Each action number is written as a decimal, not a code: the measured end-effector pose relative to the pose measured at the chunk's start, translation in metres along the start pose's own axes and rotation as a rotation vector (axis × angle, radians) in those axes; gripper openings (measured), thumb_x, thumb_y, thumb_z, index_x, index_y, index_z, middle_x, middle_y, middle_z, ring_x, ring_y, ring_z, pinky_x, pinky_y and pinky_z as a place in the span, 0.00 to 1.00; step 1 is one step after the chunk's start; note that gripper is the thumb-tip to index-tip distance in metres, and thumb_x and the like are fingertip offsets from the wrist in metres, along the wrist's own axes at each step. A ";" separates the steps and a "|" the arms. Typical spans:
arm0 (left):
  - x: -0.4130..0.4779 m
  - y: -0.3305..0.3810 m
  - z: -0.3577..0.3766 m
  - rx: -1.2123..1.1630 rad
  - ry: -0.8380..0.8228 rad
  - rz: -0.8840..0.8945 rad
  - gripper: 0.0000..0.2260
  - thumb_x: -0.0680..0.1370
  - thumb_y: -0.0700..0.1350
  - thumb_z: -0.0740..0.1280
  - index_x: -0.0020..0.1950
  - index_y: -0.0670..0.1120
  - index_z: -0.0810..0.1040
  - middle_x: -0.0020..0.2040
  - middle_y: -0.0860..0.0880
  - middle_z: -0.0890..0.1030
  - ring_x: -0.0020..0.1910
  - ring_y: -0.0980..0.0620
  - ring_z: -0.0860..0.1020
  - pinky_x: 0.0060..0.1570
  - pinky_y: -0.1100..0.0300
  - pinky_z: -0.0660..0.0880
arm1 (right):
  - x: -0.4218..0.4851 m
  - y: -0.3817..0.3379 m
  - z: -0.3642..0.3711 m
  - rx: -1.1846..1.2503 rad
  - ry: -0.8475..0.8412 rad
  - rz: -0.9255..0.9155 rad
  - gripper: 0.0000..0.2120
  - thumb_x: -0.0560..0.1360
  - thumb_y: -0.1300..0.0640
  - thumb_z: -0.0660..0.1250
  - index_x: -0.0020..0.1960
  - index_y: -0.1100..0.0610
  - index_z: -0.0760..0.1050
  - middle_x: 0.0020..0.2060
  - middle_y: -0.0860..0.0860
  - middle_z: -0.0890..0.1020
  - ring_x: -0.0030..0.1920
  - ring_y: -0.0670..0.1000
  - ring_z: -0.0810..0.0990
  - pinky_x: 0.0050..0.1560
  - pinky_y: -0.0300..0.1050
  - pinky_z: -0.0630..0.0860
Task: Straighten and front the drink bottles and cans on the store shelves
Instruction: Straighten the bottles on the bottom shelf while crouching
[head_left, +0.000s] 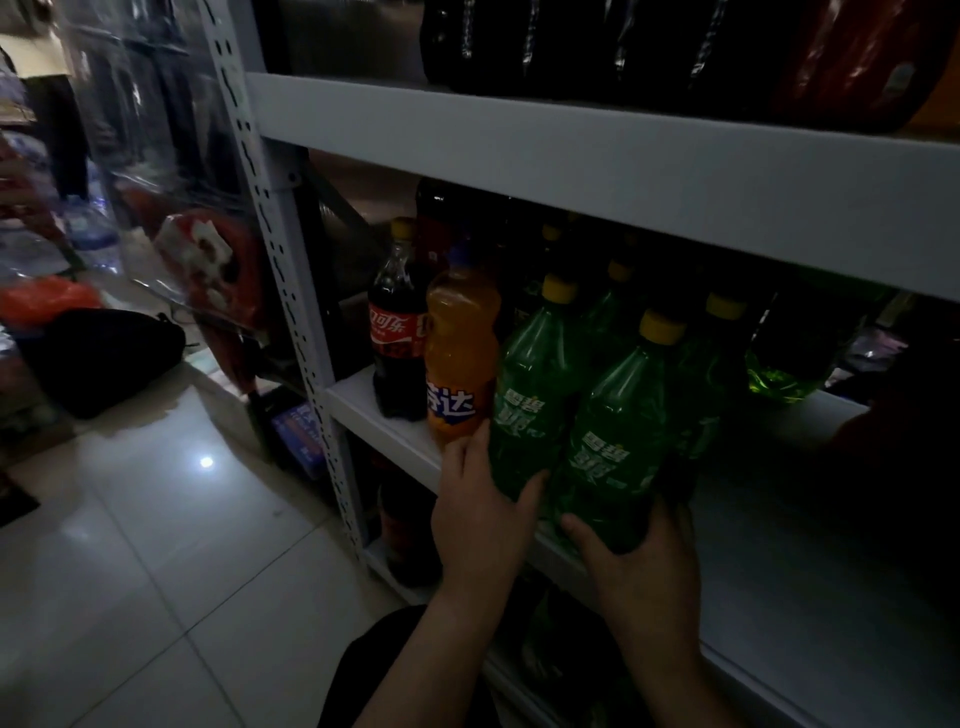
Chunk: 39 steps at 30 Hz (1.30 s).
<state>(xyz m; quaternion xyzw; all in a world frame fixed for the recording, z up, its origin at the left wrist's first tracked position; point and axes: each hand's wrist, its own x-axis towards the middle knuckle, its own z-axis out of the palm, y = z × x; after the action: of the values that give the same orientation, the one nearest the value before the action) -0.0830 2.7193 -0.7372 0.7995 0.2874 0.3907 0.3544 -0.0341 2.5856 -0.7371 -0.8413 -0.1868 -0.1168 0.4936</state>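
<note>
Dim store aisle, grey metal shelf (384, 415). Left hand (480, 512) curls around one green bottle (524, 395) at its base. Right hand (636, 566) grips the neighbouring green bottle (613, 436) likewise.

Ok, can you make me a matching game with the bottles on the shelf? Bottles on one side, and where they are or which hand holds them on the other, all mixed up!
Bottles:
1. cola bottle
2. orange bottle
3. left green bottle
4. right green bottle

Clues:
A. gripped by the right hand
B. farthest left on the shelf
C. gripped by the left hand
D. stands between a dark bottle and a green one

Pairs: 1-B, 2-D, 3-C, 4-A
</note>
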 end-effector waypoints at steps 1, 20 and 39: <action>-0.001 -0.003 -0.001 -0.023 -0.030 0.009 0.34 0.70 0.60 0.70 0.72 0.55 0.62 0.63 0.56 0.67 0.58 0.57 0.72 0.50 0.58 0.76 | -0.001 0.001 -0.001 -0.005 -0.009 -0.006 0.36 0.61 0.45 0.77 0.65 0.52 0.70 0.59 0.52 0.73 0.58 0.49 0.71 0.52 0.39 0.65; 0.005 -0.025 -0.007 -0.089 -0.131 -0.039 0.31 0.66 0.58 0.75 0.66 0.52 0.71 0.56 0.60 0.73 0.52 0.57 0.76 0.47 0.65 0.73 | -0.013 0.012 -0.022 0.028 -0.033 -0.099 0.24 0.69 0.59 0.74 0.64 0.56 0.73 0.53 0.47 0.72 0.50 0.37 0.70 0.47 0.17 0.61; -0.066 -0.056 0.047 0.336 -0.998 -0.027 0.11 0.73 0.50 0.68 0.33 0.47 0.76 0.34 0.51 0.77 0.41 0.49 0.78 0.31 0.64 0.66 | -0.122 0.153 -0.137 -0.577 -0.183 0.061 0.12 0.66 0.65 0.64 0.46 0.68 0.80 0.40 0.63 0.83 0.40 0.63 0.82 0.45 0.46 0.76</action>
<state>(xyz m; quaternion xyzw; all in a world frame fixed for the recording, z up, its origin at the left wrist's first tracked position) -0.0894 2.6871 -0.8299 0.9303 0.1526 -0.0936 0.3200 -0.0806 2.3742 -0.8376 -0.9591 -0.1643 -0.0738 0.2185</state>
